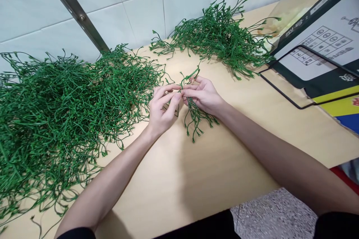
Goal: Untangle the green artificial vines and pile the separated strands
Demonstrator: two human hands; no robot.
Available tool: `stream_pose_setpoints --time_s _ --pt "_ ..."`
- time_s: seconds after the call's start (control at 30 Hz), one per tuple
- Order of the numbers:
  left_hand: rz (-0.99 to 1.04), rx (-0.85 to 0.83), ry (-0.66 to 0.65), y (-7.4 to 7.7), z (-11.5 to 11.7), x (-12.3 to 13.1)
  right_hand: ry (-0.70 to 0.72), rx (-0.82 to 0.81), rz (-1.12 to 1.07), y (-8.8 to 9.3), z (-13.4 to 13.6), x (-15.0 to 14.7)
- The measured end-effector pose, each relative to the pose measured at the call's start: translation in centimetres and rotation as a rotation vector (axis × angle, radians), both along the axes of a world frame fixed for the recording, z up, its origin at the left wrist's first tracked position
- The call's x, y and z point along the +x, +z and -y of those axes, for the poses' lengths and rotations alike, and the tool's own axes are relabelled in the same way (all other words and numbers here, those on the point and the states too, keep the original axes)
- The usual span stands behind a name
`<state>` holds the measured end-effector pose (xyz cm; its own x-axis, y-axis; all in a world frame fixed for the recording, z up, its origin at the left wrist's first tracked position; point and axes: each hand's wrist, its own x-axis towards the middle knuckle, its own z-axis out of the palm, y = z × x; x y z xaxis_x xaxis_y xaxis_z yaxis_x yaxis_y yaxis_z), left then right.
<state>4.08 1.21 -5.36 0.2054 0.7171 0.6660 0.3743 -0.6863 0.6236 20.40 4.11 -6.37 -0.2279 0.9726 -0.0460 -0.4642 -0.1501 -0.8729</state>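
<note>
My left hand [165,106] and my right hand [204,95] meet above the middle of the table, fingertips pinched together. Between them is a small bunch of green plastic stems [196,115], its branching tips hanging down and a thin strand sticking up past my right fingers. Both hands grip the bunch near its upper part; the exact contact point is partly hidden by the fingers. To the left of my left hand spreads a large heap of similar green stems [70,108]. A smaller pile of green stems [221,37] lies beyond my right hand, near the wall.
A pale wooden table [157,186] carries everything, against a tiled wall [143,15]. A metal post [81,16] rises behind the large heap. At the right stand a printed cardboard box [322,52], a black wire frame [288,99] and a clear plastic container [294,0].
</note>
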Motion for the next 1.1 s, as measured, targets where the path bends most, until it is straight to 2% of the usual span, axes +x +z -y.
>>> stream_pose_setpoints --time_s 0.2,0.43,0.67,0.8,1.0,1.1 --pt "0.034 -0.042 -0.028 0.20 0.12 -0.06 0.017 -0.021 -0.033 0.35 0.06 0.10" --pt "0.070 -0.095 0.002 0.03 0.11 -0.15 -0.020 -0.020 -0.030 0.28 -0.01 0.07" --pt "0.090 -0.089 0.138 -0.55 -0.25 0.14 -0.047 -0.011 -0.032 0.24 -0.04 -0.07" --pt "0.045 -0.047 0.205 -0.57 -0.20 0.08 -0.048 -0.009 -0.017 0.34 0.02 -0.05" --pt "-0.067 -0.100 0.295 -0.38 0.10 -0.01 -0.064 -0.028 -0.011 0.43 0.08 -0.06" --pt "-0.090 -0.049 0.317 -0.36 0.18 0.06 -0.058 -0.020 -0.014 0.45 0.10 -0.07"
